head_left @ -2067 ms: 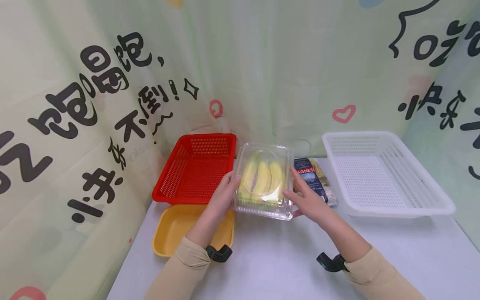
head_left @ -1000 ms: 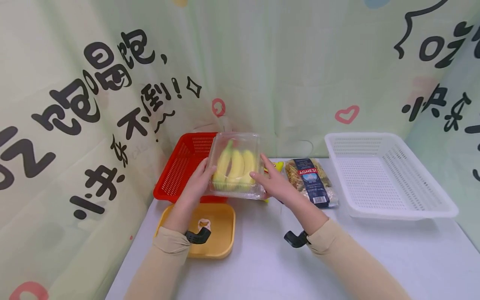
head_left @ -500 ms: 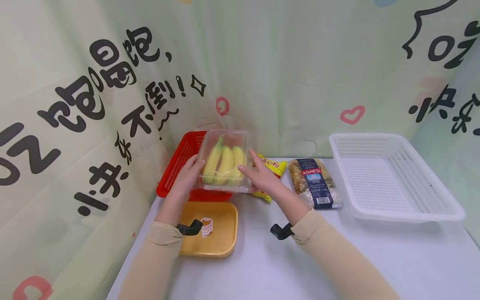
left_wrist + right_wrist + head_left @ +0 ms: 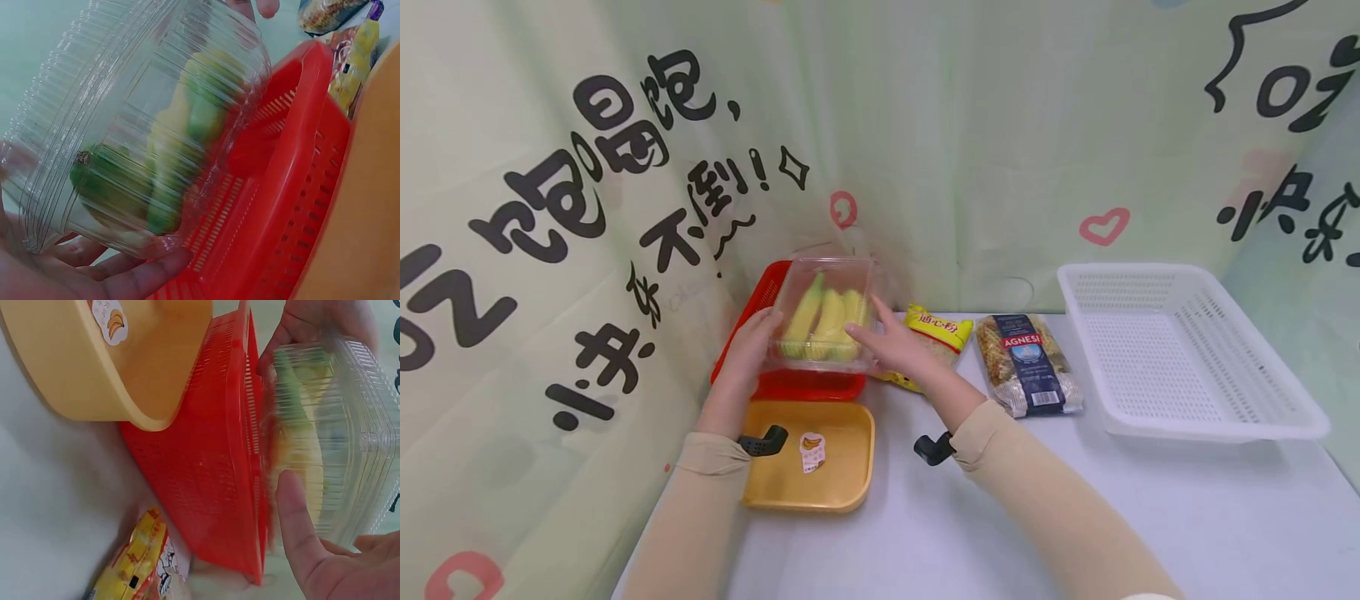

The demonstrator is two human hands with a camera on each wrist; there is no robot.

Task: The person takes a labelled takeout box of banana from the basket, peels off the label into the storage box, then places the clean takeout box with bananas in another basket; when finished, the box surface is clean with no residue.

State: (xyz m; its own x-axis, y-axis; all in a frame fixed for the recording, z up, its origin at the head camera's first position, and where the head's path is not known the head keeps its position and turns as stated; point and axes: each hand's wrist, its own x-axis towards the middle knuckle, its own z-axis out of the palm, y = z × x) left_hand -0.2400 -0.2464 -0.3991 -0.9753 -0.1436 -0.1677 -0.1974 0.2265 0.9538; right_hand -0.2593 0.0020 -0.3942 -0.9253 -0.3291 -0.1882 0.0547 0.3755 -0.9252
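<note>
A clear plastic clamshell box (image 4: 842,271) with several bananas (image 4: 830,325) inside hangs over the red plastic basket (image 4: 812,386). Its left side is gripped by my left hand (image 4: 748,346), whose fingers (image 4: 140,278) lie under the box in the left wrist view. My right hand (image 4: 897,342) holds the opposite side between thumb and fingers. In the right wrist view the box (image 4: 350,437) is just above the rim of the red basket (image 4: 212,469). Most of the basket's inside is hidden by the box.
In front of the red basket sits a yellow tub (image 4: 842,483) with a banana sticker (image 4: 812,452). To the right lie a yellow snack-like bag (image 4: 946,332) and an Agnesi pasta bag (image 4: 1028,364). A white basket (image 4: 1187,425) stands at the far right, against the curtain (image 4: 1000,150).
Both hands have carried the banana box leftward, from the table's middle to over the red basket. The yellow bag and the pasta bag have come into fuller view.
</note>
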